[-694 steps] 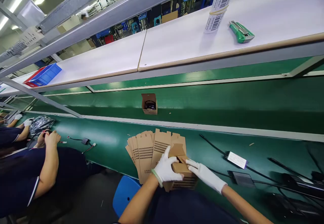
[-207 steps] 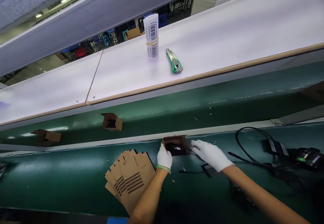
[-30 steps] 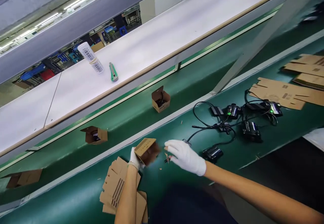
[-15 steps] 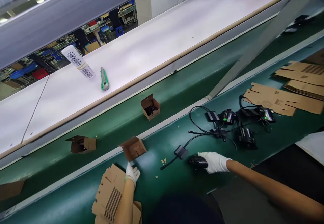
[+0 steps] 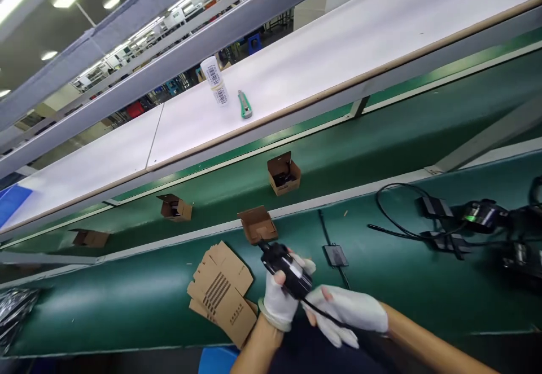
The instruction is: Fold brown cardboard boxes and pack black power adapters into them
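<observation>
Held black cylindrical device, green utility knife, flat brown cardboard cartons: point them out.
Held black cylindrical device (image 5: 290, 271), head view: middle of its body.
Green utility knife (image 5: 244, 105), head view: middle of its handle.
Flat brown cardboard cartons (image 5: 221, 291), head view: face of a striped carton.

Green utility knife (image 5: 244, 105) beside rubber-banded barcode-label roll (image 5: 214, 80) on white shelf (image 5: 339, 52); blue bin (image 5: 15, 202) far left; blue stool (image 5: 217, 361) below.

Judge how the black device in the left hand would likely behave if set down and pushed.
The black device might slide easily, as its casing looks glossy. Its rounded body suggests it could roll. The thin cable, curving from its lower end past the right hand, looks flexible and would probably trail behind.
</observation>
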Demonstrator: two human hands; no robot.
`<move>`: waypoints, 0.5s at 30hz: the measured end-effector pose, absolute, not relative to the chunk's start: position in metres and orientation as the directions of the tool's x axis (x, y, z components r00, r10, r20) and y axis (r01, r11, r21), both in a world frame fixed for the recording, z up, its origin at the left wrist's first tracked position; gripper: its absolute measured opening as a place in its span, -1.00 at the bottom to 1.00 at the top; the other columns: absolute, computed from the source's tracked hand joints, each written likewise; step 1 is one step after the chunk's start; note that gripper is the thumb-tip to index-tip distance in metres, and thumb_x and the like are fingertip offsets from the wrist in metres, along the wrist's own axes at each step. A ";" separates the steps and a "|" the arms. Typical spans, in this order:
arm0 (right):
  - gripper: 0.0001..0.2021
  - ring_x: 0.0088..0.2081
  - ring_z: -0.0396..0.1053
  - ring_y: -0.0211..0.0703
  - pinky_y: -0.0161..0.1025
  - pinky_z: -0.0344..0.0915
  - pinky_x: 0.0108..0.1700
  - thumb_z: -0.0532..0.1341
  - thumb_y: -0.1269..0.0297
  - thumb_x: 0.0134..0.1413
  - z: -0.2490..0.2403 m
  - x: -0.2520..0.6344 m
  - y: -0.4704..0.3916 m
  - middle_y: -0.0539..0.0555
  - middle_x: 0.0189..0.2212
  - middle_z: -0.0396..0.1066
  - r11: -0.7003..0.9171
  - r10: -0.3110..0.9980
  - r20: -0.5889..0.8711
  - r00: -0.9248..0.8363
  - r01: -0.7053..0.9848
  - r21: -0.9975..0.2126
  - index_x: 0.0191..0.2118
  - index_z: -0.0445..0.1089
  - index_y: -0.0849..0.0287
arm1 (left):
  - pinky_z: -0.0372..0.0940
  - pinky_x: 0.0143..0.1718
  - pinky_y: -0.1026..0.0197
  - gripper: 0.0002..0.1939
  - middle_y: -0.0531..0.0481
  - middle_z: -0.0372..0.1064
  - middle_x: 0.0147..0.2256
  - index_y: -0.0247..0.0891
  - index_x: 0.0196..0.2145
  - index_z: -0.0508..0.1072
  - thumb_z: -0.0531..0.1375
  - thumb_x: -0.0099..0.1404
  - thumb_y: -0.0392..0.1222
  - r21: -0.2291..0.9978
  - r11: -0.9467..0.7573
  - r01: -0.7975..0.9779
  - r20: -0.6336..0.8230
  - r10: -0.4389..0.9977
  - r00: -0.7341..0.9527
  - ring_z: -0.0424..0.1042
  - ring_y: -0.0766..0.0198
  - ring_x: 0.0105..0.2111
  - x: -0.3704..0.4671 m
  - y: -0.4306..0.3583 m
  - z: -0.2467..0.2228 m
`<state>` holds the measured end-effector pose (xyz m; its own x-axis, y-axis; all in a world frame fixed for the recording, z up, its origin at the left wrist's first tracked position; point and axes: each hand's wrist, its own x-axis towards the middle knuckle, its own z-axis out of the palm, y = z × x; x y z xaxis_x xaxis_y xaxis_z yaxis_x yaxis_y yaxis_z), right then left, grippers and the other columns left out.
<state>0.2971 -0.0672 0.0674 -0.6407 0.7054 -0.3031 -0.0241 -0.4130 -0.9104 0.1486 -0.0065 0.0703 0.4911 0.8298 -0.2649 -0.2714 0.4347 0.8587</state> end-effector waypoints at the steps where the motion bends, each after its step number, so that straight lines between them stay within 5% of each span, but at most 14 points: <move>1: -0.25 -0.71 0.15 -0.28 -0.33 0.10 -0.65 -0.07 -0.52 0.00 0.074 0.307 -0.070 0.01 -0.67 0.29 -0.430 0.653 -0.342 -0.676 0.040 -0.902 -0.32 0.36 0.18 | 0.33 0.05 -0.19 0.04 -0.19 0.41 -0.16 -0.16 0.12 0.31 0.12 -0.10 0.65 0.872 0.387 -0.301 -0.239 0.872 0.426 0.46 -0.06 -0.12 0.139 0.000 0.076; 5: -0.68 -0.67 0.09 -0.33 -0.36 0.01 -0.62 0.19 -0.06 0.04 0.115 0.354 -0.072 -0.04 -0.62 0.29 -0.412 0.675 -0.546 -0.497 0.360 -0.837 -0.36 0.32 0.13 | 0.38 -0.21 -0.01 -0.28 -0.08 0.39 -0.34 -0.22 -0.09 0.37 0.24 0.05 0.44 0.931 0.179 -0.319 -0.093 0.960 0.266 0.41 0.15 -0.38 0.091 0.028 0.091; 8: -0.88 -0.49 0.22 -0.20 -0.25 0.17 -0.42 0.13 0.19 0.00 0.158 0.361 -0.055 0.00 -0.50 0.32 -0.176 0.831 -0.417 -0.369 0.537 -0.825 -0.42 0.32 0.09 | 0.38 -0.19 0.02 -0.29 -0.07 0.43 -0.35 -0.25 -0.18 0.37 0.43 -0.08 0.32 0.978 0.146 -0.152 -0.078 0.920 0.385 0.42 0.15 -0.35 0.065 0.034 0.098; 12: -0.82 -0.46 0.25 -0.14 -0.19 0.16 -0.34 0.05 0.27 0.02 0.192 0.324 -0.016 -0.02 -0.54 0.34 0.164 0.876 -0.209 -0.434 0.676 -0.719 -0.47 0.38 0.05 | 0.35 0.05 -0.07 -0.14 -0.17 0.47 -0.14 -0.28 -0.12 0.39 0.52 -0.27 0.30 0.986 0.146 0.083 -0.163 0.722 0.672 0.44 -0.02 -0.10 0.056 0.019 0.099; 15: -0.79 -0.39 0.36 -0.13 -0.19 0.25 -0.25 0.10 0.22 0.00 0.175 0.295 0.010 -0.01 -0.49 0.44 0.249 0.806 -0.140 -0.575 0.544 -0.801 -0.46 0.48 0.08 | 0.31 0.13 -0.12 -0.07 -0.20 0.48 -0.06 -0.28 -0.05 0.45 0.54 -0.33 0.26 0.972 0.114 0.206 -0.234 0.526 0.817 0.42 -0.12 0.01 0.057 0.006 0.092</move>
